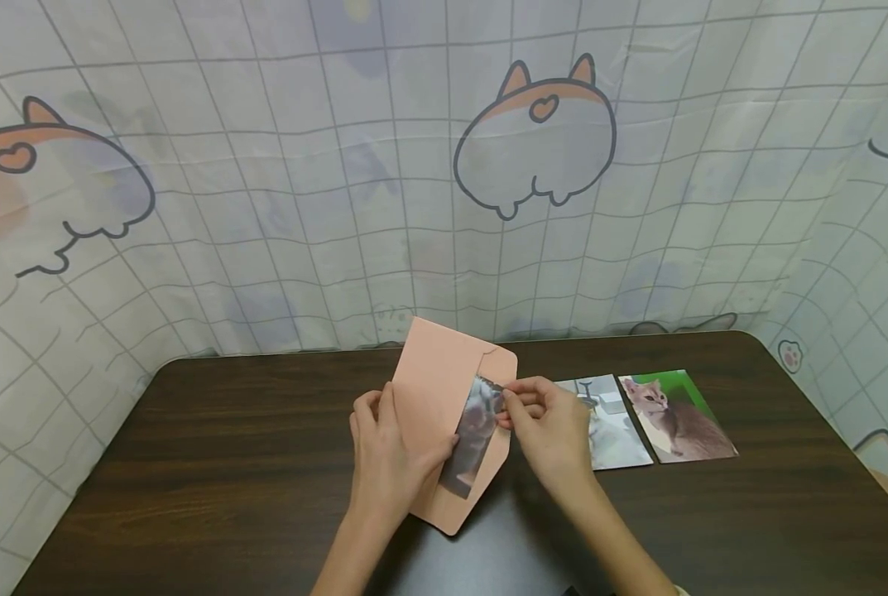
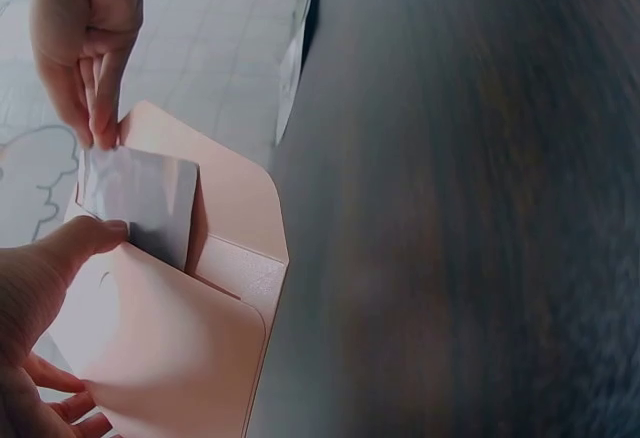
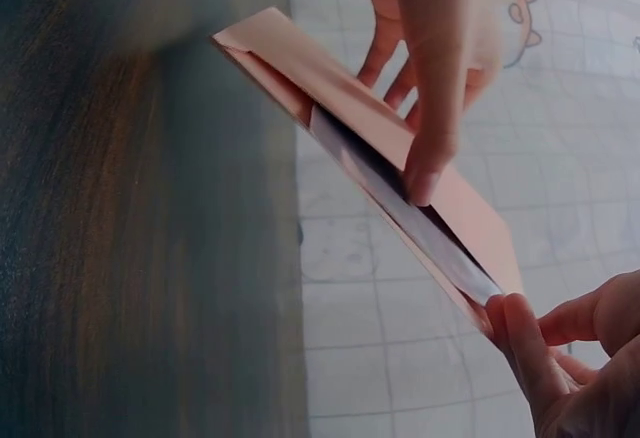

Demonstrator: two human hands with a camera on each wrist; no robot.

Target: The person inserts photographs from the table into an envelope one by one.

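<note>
A pink envelope (image 1: 430,372) is held tilted above the table, its flap (image 2: 235,193) folded open. My left hand (image 1: 387,459) grips it from the left, with the thumb (image 2: 95,238) at the edge of the opening, touching the photo. Partway out of the opening stands a greyish photo card (image 1: 477,430); its lower part is hidden inside the envelope. The fingertips of my right hand (image 1: 551,422) pinch the photo's far upper corner. In the right wrist view the photo (image 3: 390,193) shows edge-on between the envelope's front and its flap.
Two photo cards lie to the right on the dark wooden table (image 1: 213,463): a cat photo with green background (image 1: 678,418) and a pale photo (image 1: 611,426) partly behind my right hand. A white grid-patterned curtain (image 1: 324,207) hangs along the table's back and sides.
</note>
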